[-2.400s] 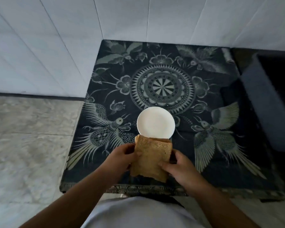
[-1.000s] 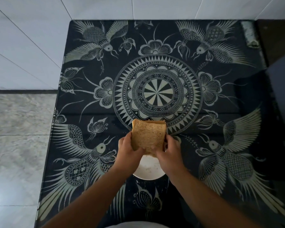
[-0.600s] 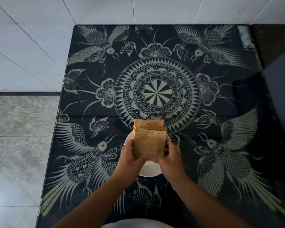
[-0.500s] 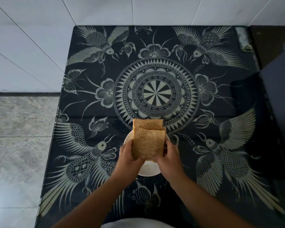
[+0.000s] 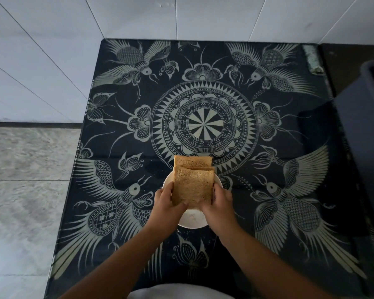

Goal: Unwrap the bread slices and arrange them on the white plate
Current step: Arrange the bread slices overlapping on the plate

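left hand (image 5: 167,202) and right hand (image 5: 217,202) clamped on either side of the front bread slice (image 5: 192,186). over white plate (image 5: 192,222). second slice (image 5: 192,161) just behind, on patterned dark table (image 5: 203,124).

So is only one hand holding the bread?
No, both the left hand and the right hand grip the bread slices over the white plate.

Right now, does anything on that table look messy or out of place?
Mostly tidy. The far bread slice overhangs the white plate at its back rim, and a few crumbs lie on the plate's bare front part.
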`<state>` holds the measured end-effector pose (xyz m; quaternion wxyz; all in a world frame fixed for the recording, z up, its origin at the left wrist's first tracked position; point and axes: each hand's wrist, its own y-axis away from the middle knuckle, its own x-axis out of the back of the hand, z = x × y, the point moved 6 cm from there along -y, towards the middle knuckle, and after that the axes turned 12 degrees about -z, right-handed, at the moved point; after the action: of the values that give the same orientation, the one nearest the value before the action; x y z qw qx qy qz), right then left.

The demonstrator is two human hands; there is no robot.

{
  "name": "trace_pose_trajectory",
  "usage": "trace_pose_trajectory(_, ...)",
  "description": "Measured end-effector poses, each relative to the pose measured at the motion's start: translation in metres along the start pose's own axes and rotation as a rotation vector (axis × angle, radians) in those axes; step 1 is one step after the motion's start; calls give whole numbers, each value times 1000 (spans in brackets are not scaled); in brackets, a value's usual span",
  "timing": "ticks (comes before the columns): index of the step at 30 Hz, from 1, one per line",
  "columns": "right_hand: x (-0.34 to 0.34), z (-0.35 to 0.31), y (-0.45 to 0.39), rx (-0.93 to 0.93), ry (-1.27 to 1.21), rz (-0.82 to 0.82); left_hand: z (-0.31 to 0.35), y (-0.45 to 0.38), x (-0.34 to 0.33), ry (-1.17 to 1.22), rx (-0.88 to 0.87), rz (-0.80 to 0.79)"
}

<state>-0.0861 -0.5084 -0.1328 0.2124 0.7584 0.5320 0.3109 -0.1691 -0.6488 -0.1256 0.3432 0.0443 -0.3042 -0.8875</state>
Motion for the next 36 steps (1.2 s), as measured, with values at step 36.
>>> trace_pose_trajectory(36, -11, 18, 26, -59, 82, -69, -11, 30, -6, 42, 65, -77)
